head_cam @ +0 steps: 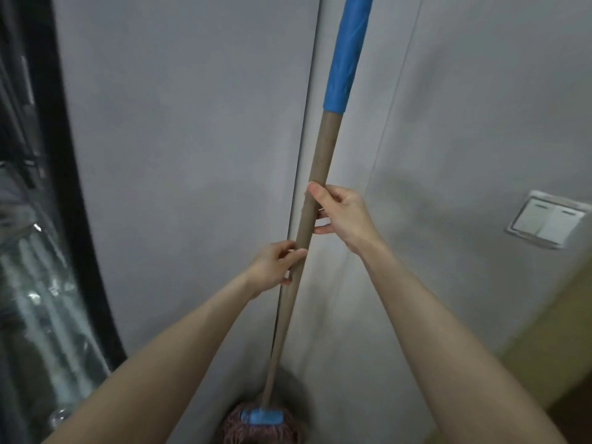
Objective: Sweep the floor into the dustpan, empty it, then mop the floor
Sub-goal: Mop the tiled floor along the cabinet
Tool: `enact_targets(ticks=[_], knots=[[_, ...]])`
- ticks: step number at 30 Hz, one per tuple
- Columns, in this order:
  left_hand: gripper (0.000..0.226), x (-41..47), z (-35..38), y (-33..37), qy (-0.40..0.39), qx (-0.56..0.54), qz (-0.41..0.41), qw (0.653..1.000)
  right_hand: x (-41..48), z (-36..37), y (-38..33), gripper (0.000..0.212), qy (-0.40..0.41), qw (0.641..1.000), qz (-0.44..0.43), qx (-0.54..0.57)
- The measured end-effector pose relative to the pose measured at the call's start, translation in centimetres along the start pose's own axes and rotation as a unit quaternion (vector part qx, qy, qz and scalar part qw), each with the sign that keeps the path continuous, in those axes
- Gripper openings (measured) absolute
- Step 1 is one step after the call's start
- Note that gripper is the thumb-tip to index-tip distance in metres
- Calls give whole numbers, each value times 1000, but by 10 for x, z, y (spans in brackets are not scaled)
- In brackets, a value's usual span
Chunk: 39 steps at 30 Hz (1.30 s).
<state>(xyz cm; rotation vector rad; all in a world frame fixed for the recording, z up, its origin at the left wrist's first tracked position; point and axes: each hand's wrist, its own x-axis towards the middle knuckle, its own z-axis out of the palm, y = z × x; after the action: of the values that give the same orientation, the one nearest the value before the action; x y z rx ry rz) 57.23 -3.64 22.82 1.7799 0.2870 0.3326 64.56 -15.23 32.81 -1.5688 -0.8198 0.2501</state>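
A mop stands almost upright in a wall corner, its brown wooden handle [322,155] topped by a blue sleeve [347,52]. Its blue clamp [262,416] and reddish-brown string head [237,431] sit at the bottom of the view. My right hand [342,214] grips the handle about midway up. My left hand [275,267] grips the handle just below it. No broom or dustpan is in view.
Grey wall panels [192,155] meet in a corner right behind the mop. A black-framed glass door [64,219] runs down the left side. A white double light switch [549,221] is on the right wall, with a yellowish surface [544,347] below it.
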Motion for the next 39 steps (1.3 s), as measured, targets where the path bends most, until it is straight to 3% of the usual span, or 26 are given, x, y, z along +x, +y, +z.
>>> enact_targets(ticks=[6, 13, 22, 27, 34, 39], knots=[[17, -77, -11, 57, 1, 27, 67, 997, -73, 15, -87, 24, 45, 997, -55, -15], [30, -158, -22, 124, 9, 57, 126, 990, -149, 24, -179, 29, 70, 992, -99, -27], [30, -298, -6, 197, 24, 67, 182, 981, -287, 23, -280, 30, 65, 985, -159, -29], [21, -400, 27, 220, 45, 83, 198, 976, -385, 15, -315, 28, 56, 983, -173, -21], [34, -521, 50, 250, 64, 91, 196, 974, -491, 18, -367, 32, 49, 982, -180, -32], [24, -596, 52, 246, 52, 85, 176, 979, -541, 39, -378, 37, 44, 986, -157, -38]])
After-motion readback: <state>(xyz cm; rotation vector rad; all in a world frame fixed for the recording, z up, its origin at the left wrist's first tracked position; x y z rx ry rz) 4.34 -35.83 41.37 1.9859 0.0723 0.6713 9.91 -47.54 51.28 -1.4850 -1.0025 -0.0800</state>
